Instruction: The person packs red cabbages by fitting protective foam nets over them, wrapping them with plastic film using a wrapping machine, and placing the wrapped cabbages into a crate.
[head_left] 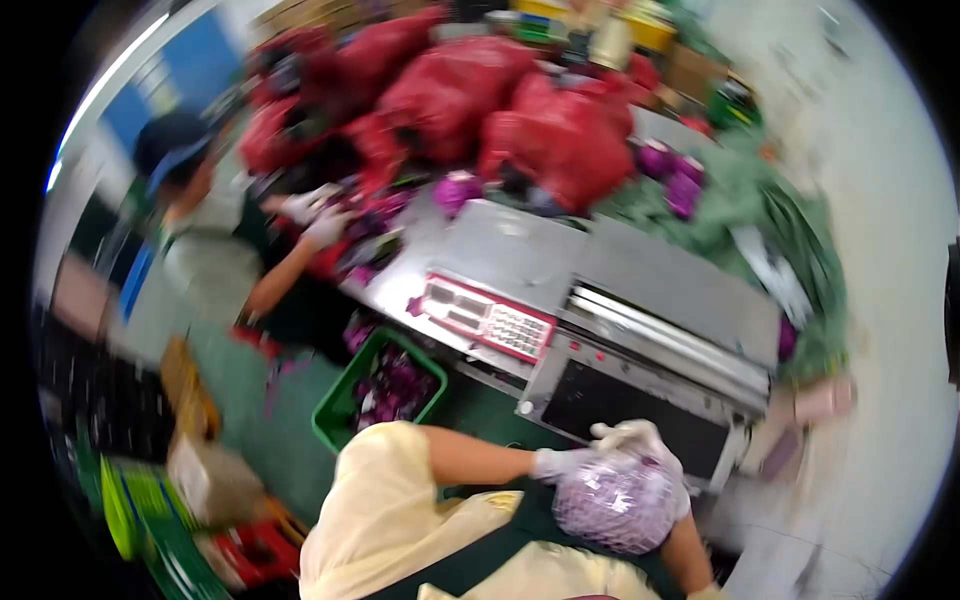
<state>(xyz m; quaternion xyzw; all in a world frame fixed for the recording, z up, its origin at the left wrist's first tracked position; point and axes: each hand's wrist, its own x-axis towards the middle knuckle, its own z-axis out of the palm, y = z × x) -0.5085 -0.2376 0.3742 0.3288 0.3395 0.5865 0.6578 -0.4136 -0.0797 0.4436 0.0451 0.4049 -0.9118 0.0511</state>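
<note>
A round red cabbage, pale purple under shiny clear film, is held close to my body. My left hand, in a white glove, reaches in from the left and grips its side. My right hand, also gloved, wraps around the far and right side, its fingers partly hidden by the cabbage. Just beyond them lies the film-wrapping machine, with a black plate at its front and a metal roller. The picture is blurred by motion.
A scale with a red keypad panel stands left of the machine. A green crate holds purple leaf scraps. Red sacks lie behind; unwrapped cabbages rest on green cloth. A co-worker handles leaves at left.
</note>
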